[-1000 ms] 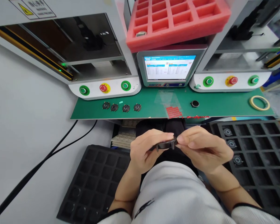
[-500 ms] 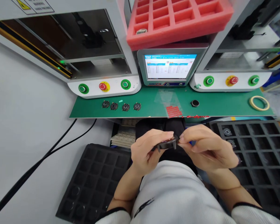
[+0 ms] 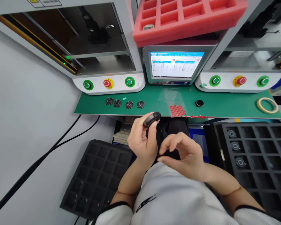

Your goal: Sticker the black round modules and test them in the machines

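Left hand point(image 3: 140, 140) pinches black round part point(image 3: 152, 119) in its fingertips, just over near edge of green mat point(image 3: 150, 106). Right hand point(image 3: 184, 156) empty, fingers loosely curled, grasping nothing. Black foam tray point(image 3: 255, 124) on right holds three round parts point(image 3: 235, 146). Far: monitor point(image 3: 175, 64), badge reads HIRAY, rest unclear; screen text too small.
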`<state>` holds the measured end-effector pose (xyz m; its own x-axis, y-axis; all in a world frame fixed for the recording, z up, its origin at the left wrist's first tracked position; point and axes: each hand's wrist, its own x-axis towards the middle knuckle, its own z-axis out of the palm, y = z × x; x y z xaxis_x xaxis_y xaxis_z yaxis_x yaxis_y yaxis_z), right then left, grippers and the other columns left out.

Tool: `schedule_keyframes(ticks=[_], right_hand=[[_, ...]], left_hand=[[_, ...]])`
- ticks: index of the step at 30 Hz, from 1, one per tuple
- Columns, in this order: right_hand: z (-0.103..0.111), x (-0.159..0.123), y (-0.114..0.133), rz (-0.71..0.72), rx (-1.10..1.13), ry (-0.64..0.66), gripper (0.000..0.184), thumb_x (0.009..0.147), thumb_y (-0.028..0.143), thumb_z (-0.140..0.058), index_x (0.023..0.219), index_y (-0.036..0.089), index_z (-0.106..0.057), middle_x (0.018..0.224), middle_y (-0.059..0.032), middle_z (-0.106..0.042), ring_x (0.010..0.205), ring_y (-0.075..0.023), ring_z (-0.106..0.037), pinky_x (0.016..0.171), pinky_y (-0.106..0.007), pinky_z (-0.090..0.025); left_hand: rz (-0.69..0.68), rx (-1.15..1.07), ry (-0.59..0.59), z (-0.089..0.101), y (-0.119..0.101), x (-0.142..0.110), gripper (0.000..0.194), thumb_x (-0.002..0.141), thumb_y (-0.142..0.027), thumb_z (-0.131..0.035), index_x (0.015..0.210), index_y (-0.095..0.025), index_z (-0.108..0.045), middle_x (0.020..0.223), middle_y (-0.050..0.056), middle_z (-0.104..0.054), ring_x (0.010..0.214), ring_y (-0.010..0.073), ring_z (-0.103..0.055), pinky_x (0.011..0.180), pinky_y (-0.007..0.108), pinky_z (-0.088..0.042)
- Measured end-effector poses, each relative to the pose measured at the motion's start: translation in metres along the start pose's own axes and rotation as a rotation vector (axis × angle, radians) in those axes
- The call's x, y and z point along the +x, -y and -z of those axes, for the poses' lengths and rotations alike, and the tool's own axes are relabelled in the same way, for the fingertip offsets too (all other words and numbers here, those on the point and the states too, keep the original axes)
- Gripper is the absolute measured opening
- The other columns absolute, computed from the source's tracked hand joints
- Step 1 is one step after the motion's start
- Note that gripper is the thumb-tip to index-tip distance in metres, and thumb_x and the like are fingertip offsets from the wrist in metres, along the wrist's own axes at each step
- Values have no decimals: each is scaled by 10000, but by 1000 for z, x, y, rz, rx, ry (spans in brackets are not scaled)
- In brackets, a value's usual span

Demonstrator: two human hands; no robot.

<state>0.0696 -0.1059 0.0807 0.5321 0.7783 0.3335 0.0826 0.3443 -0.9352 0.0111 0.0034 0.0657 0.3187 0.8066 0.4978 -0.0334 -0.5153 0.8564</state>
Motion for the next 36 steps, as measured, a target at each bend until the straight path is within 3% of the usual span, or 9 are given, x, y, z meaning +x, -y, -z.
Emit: schedule_keyframes(ticks=[7,11,15,18,20,24,27,32,36], right_hand=[[-4,2,-11,-411,294,-32,396,609,158,-892,725,198,-515,678,46,-648,629,-83,-644,616,-198,-578],[5,6,-27,-667,479,27,576,418,161,-961,756,201,-496,632,88,-572,513,-47,-535,449,-144,-480],[11,3,-44,-780,535,106,576,452,204,-953,816,203,-507,638,91,-560,427,-33,-459,328,-137,-382],[20,-1,-51,-764,549,118,514,512,249,-936,818,200,-526,630,85,-563,427,-41,-455,316,-144,-377],[32,-4,-52,-663,506,37,436,579,287,-909,809,198,-549,646,70,-568,478,-53,-484,356,-150,-413],[58,-9,-44,-341,181,-282,288,726,286,-824,946,206,-657,887,-15,-664,752,-95,-625,658,-206,-560],[70,-16,-32,-273,-19,-310,292,778,274,-772,1050,213,-686,934,-32,-689,814,-116,-659,751,-235,-566],[88,-31,-33,-380,-22,-196,308,787,282,-725,1077,178,-719,799,0,-657,667,-89,-629,625,-208,-537],[136,-70,-44,-472,-80,-521,391,686,388,-790,1007,170,-745,675,31,-601,561,-102,-621,550,-237,-541]], left_hand=[[-113,105,100,5,-6,-3,245,900,-160,-620,1123,-240,-682,1012,0,-722,881,128,-703,806,232,-559],[-63,64,119,5,-9,-7,215,913,-171,-600,1098,-237,-686,993,1,-721,877,121,-700,772,203,-554],[51,-34,179,-1,-6,-12,173,913,-203,-608,1061,-231,-693,977,1,-714,864,117,-701,770,193,-558],[163,-121,191,-11,1,-11,146,906,-252,-622,1022,-206,-698,960,11,-716,838,124,-710,783,209,-574],[288,-228,234,-17,6,-10,164,893,-290,-634,990,-171,-691,926,27,-724,792,134,-722,745,216,-592],[563,-396,434,-24,6,-12,243,804,-291,-721,979,-139,-647,829,29,-737,644,125,-715,616,193,-596],[706,-422,565,-26,1,-21,234,758,-269,-760,885,-143,-610,718,2,-722,570,116,-696,565,176,-584],[680,-347,756,-43,16,-37,227,721,-251,-790,790,-141,-604,707,-2,-708,563,121,-691,543,178,-583],[601,-269,952,-57,35,-46,261,775,-317,-745,961,-153,-663,922,39,-716,752,149,-724,656,216,-612]])
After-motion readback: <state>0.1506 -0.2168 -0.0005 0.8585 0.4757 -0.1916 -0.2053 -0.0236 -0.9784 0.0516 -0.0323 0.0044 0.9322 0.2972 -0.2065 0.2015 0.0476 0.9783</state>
